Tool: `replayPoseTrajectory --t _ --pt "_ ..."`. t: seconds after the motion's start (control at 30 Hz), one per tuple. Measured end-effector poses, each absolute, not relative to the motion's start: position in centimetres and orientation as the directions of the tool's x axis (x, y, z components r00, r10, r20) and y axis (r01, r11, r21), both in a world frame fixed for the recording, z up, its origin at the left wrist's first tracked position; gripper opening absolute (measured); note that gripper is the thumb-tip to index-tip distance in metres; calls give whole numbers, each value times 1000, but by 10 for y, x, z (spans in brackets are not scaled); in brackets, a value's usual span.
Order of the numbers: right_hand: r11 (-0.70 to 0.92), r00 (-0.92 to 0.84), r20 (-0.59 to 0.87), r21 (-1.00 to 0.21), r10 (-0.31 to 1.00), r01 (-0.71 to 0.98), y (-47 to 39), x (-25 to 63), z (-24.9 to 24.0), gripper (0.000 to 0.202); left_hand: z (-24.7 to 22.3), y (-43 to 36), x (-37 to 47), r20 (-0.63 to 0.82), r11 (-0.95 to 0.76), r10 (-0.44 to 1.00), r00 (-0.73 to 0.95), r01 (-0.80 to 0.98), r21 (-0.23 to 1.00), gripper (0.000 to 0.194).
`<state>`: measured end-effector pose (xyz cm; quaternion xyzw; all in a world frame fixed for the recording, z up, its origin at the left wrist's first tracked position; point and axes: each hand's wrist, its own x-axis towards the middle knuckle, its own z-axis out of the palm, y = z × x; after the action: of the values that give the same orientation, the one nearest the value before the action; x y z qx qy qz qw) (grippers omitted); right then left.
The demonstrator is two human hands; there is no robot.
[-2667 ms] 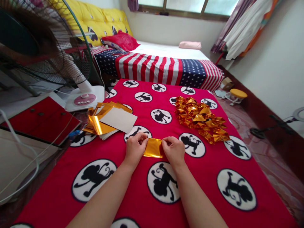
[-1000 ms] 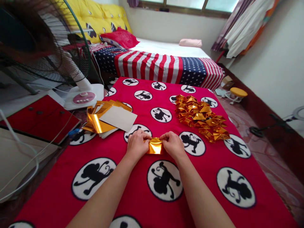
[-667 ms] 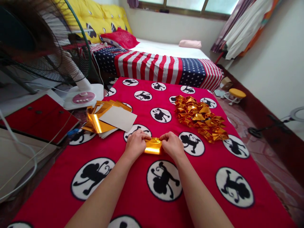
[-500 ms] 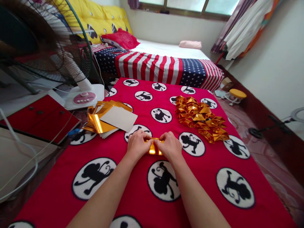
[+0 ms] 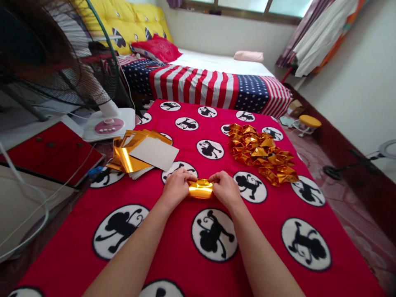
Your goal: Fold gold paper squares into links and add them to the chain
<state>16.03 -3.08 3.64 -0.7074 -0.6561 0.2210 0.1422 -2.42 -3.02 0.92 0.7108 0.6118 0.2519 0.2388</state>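
A shiny gold foil paper [image 5: 201, 189], rolled or folded into a short tube shape, lies between my hands on the red cloth [image 5: 262, 231] with monkey prints. My left hand [image 5: 177, 186] pinches its left end, and my right hand [image 5: 227, 187] pinches the right end. Fingertips cover both ends of it. To the left, a loose stack of gold paper sheets [image 5: 123, 159] is fanned out, with a pale sheet [image 5: 154, 152] face up on top. Several folded gold foil pieces [image 5: 261, 152] sit in rows at the right.
An electric fan [image 5: 107, 119] stands off the left edge, near a red panel [image 5: 52, 152] and white cables. Behind the cloth is a bed with a stars-and-stripes cover [image 5: 198, 86]. A small yellow stool [image 5: 309, 121] is on the floor at right.
Both my hands have moved apart to the paper's ends, and my thumbs have left its middle. More of the gold tube shows between them.
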Motion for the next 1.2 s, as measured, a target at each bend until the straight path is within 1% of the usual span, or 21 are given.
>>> replayPoseTrajectory --t 0.07,0.13,0.17,0.23,0.3,0.4,0.57,0.67,0.73,0.87,1.03,1.2 --pt "-123 70 -131 -461 989 879 -32 155 38 23 12 -32 -21 64 -108 994 88 766 634 36" --pt "-139 95 -123 -421 988 896 -34 149 38 15 14 -34 -17 76 -78 996 40 789 610 23" --pt "-141 105 -112 -400 988 906 -34 146 37 19 15 -35 -15 84 -67 996 21 798 599 17" --pt "-137 114 -84 -367 990 920 -35 141 36 28 16 -36 -12 93 -58 996 4 810 584 13" --pt "-137 117 -77 -352 990 926 -35 140 35 28 17 -37 -10 87 -52 996 2 815 577 11" --pt "-141 110 -103 -367 989 919 -35 142 35 21 18 -38 -9 85 -44 996 -6 821 569 10" --pt "-123 103 -74 -371 992 920 -34 144 34 27 19 -39 -6 102 -23 994 -37 844 536 13" --pt "-119 94 -83 -383 992 916 -33 144 33 17 19 -39 -6 99 -39 995 -18 842 538 11" --pt "-125 94 -97 -395 991 910 -33 145 33 14 20 -39 -6 96 -42 995 -12 841 539 11" --pt "-141 112 -97 -386 989 911 -32 146 33 24 20 -39 -6 100 -30 995 -27 847 531 13" --pt "-134 88 -127 -420 988 897 -31 148 36 13 20 -38 -6 79 -27 997 -19 841 540 10" --pt "-147 110 -113 -405 987 902 -32 148 35 20 19 -37 -7 83 -30 996 -17 844 535 14"
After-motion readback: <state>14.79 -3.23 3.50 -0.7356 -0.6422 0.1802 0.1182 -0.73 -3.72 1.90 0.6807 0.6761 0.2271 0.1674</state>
